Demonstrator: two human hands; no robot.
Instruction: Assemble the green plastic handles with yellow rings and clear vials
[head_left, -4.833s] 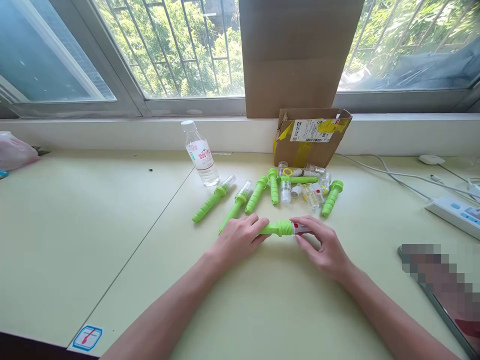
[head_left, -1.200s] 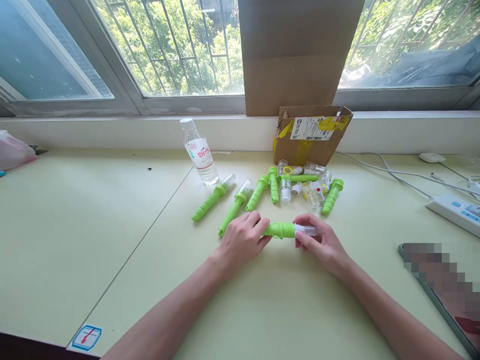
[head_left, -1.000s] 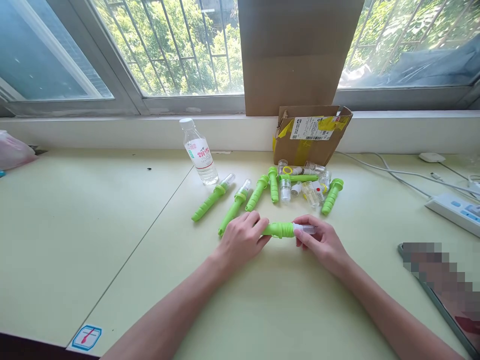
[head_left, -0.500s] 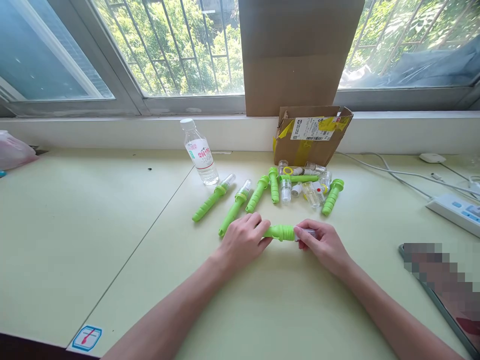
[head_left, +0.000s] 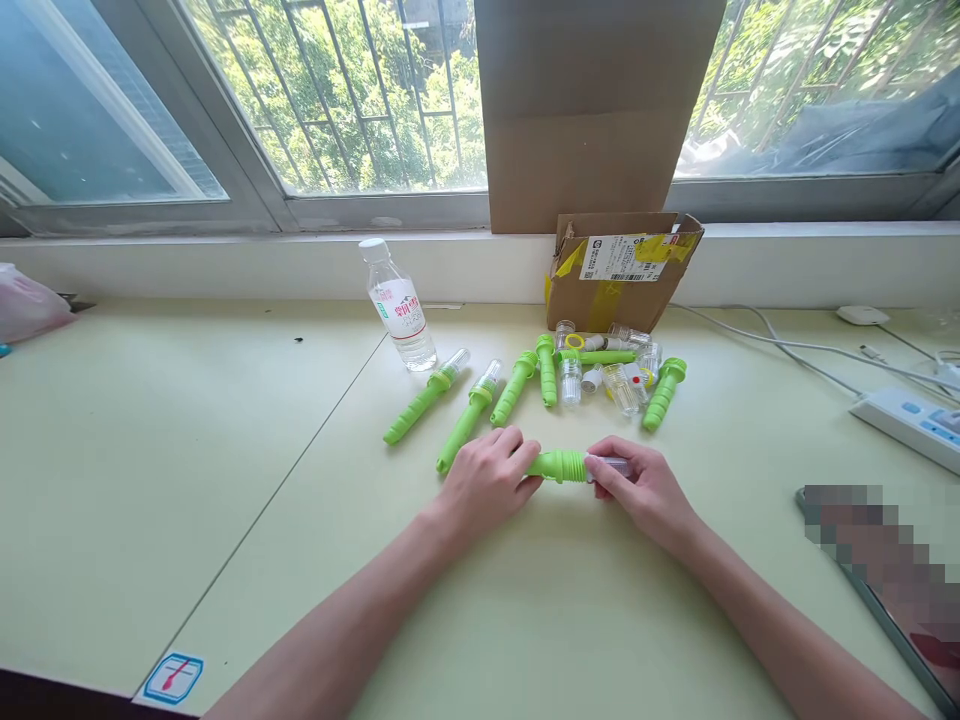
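My left hand (head_left: pixel 491 468) is closed around one end of a green plastic tube (head_left: pixel 556 465), held level just above the table. Ribbed threads at the tube's right end meet a clear plastic cap (head_left: pixel 619 466), which my right hand (head_left: pixel 637 482) pinches between thumb and fingers. Fingers partly cover the join, so I cannot tell how far the cap sits on the threads. Beyond my left hand lie two green tubes with clear caps on them, one nearer (head_left: pixel 469 420) and one farther left (head_left: pixel 424 400). Uncapped green tubes (head_left: pixel 514 388) lie close by.
Clear caps (head_left: pixel 621 388), small white parts and a green tube (head_left: pixel 664 394) lie piled before a cardboard box (head_left: pixel 622 270). A water bottle (head_left: pixel 401 310) stands back left. At right are a power strip (head_left: pixel 911 420), white cables and a phone (head_left: pixel 877 590).
My right fingers have shifted slightly on the clear cap, moving a little left toward the green tube. My left hand keeps its hold; the other things lie as before.
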